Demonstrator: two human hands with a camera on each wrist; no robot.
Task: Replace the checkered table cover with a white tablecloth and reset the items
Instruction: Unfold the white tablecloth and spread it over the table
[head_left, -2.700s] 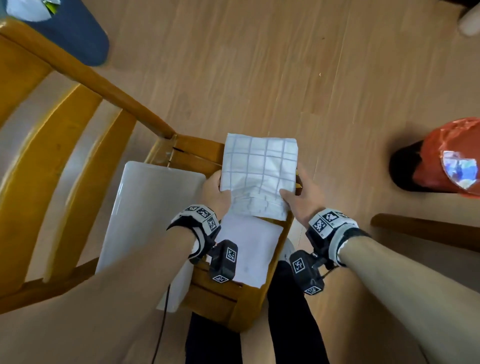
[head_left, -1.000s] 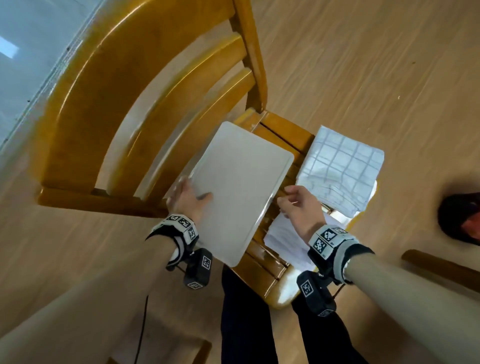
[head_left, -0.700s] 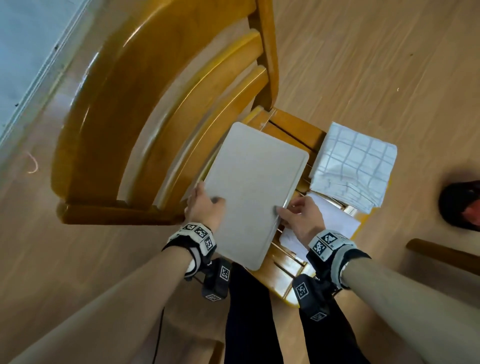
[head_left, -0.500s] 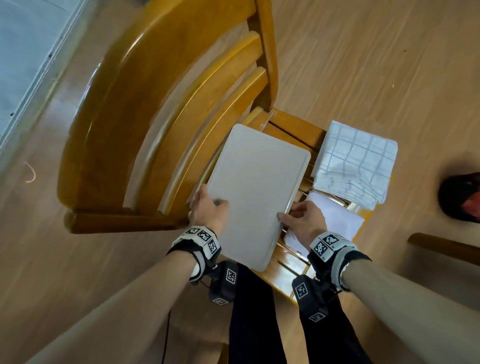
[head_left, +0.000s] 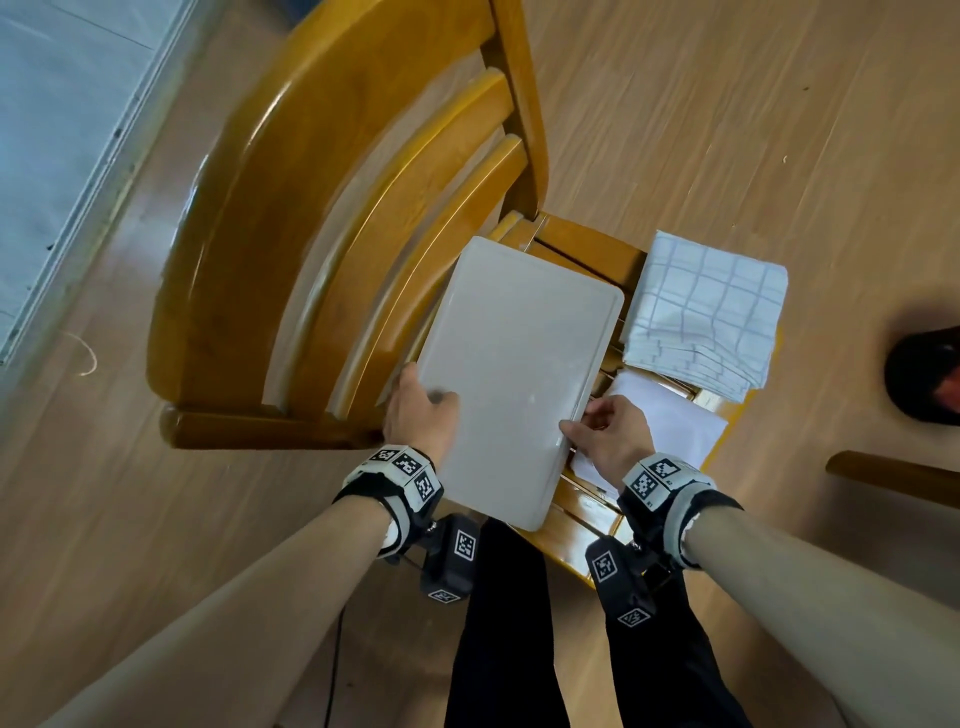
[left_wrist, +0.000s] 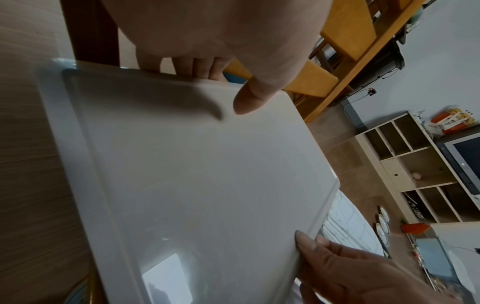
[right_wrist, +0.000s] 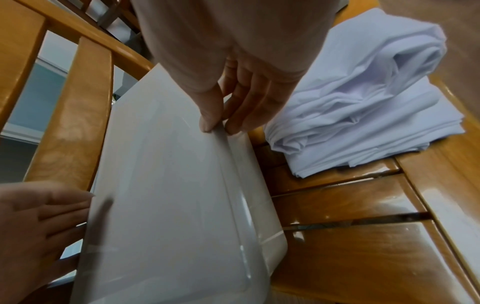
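Observation:
A white rectangular tray (head_left: 514, 374) lies on the wooden chair (head_left: 311, 208), tilted with its right edge raised off the seat slats. My left hand (head_left: 421, 410) grips its left edge, thumb on top (left_wrist: 244, 105) and fingers underneath. My right hand (head_left: 608, 431) pinches the right rim (right_wrist: 215, 127) between thumb and fingers. To the right on the seat, the folded checkered cover (head_left: 706, 312) rests on top of the folded white tablecloth (head_left: 670, 421), which also shows as a white pile (right_wrist: 363, 102) in the right wrist view.
The chair's curved backrest rises just left of the tray (left_wrist: 194, 174). A red and black object (head_left: 930, 374) and another wooden chair part (head_left: 893, 478) are on the floor to the right. My dark trouser legs (head_left: 498, 623) are against the seat's front edge.
Both hands let go of the folded checkered cover, left on the white cloth, and moved left to the tray. They now grip its two long edges, and its right side has come up.

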